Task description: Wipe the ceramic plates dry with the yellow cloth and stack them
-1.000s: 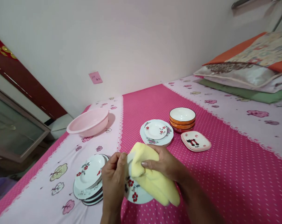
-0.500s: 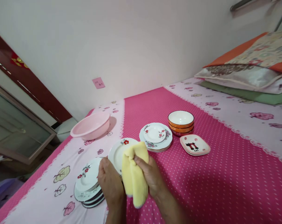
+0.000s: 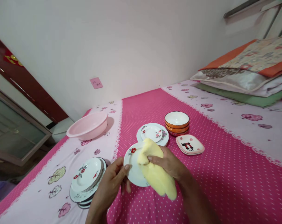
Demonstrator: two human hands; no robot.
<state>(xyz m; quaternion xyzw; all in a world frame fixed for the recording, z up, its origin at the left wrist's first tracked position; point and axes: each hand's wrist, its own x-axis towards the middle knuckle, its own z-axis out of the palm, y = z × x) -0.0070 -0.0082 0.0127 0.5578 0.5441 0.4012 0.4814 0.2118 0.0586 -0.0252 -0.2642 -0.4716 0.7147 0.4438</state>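
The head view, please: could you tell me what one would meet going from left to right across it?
Glass panel, basin, left hand, held plate, cloth, bowls, cat dishes, pillows.

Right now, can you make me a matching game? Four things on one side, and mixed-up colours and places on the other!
Things:
1. Cloth
2. Held plate
3. Basin
4. Top bowl

Clues:
A. Pink all over
B. Yellow, in the right hand
C. Orange outside, white inside
D. White with a red flower showing, in the left hand

Right pairs: 1-B, 2-D, 3-A, 4-C.
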